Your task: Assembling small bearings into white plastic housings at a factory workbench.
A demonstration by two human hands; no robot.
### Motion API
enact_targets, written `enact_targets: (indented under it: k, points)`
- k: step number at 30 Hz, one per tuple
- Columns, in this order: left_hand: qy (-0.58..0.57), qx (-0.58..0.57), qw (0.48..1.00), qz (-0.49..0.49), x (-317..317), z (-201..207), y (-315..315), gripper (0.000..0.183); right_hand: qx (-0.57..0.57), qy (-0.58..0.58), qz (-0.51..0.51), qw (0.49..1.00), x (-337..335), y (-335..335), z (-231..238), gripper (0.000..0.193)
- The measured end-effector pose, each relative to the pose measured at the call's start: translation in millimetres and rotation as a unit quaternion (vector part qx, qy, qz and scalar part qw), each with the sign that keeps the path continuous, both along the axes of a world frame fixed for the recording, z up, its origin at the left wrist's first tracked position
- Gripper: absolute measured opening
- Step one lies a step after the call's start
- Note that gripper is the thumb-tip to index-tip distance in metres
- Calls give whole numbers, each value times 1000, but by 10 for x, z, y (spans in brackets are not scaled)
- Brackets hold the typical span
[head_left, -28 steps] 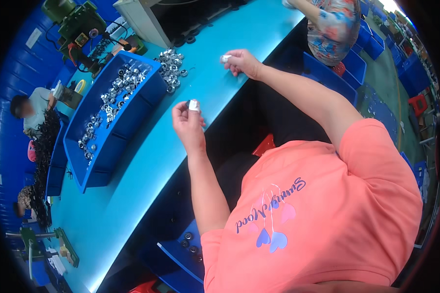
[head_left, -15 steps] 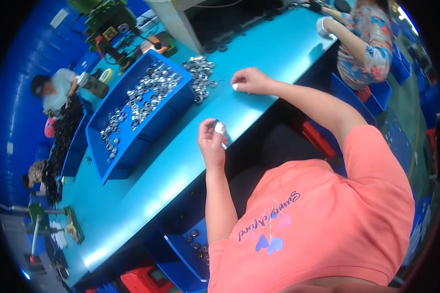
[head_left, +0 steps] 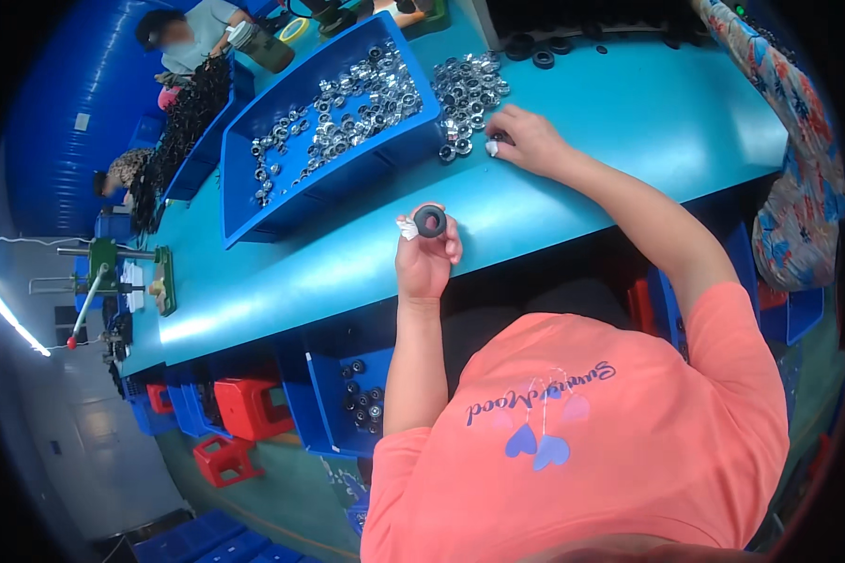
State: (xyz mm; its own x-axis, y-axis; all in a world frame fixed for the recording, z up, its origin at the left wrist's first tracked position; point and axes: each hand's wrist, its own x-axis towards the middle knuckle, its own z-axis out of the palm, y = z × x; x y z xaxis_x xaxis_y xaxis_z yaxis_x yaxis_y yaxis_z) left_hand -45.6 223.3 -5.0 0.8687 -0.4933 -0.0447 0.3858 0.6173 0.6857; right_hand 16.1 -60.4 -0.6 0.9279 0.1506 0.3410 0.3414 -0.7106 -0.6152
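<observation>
One long teal workbench (head_left: 629, 122) — blue bin (head_left: 282, 188) of metal rings (head_left: 347, 103) on it.

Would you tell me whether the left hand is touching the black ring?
Touching: the head view shows the left hand pinching the black ring between its fingertips.

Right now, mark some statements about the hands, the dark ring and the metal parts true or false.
1. The left hand holds a small dark rubber ring at its fingertips. True.
2. The right hand rests in the blue plastic bin. False: it lies on the teal worktable beside the loose pile of shiny metal rings.
3. The blue plastic bin holds shiny metal rings. True.
4. Both hands touch each other. False: they are apart.
</observation>
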Motion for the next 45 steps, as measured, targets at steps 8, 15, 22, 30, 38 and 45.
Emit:
enact_targets:
  k: [8, 15, 22, 30, 38, 45]
  points:
    - [13, -80, 995, -50, 295, 221, -475, 64, 393, 268, 55, 878, 7, -356, 386, 28]
    - [-13, -81, 993, -84, 608, 285, -720, 60, 448, 229, 177, 846, 128, -231, 594, 36]
    - [25, -129, 983, -126, 886, 120, -857, 52, 568, 267, 200, 752, 187, -287, 441, 36]
    - [11, -108, 982, -156, 1037, -6, -1027, 65, 613, 279, 195, 713, 250, -417, 284, 38]
    - [-41, 6, 997, -64, 1024, 16, -1006, 33, 648, 274, 154, 694, 312, -430, 218, 30]
    - [-416, 368, 802, 221, 852, 25, -1116, 40, 599, 300, 112, 734, 319, -436, 200, 27]
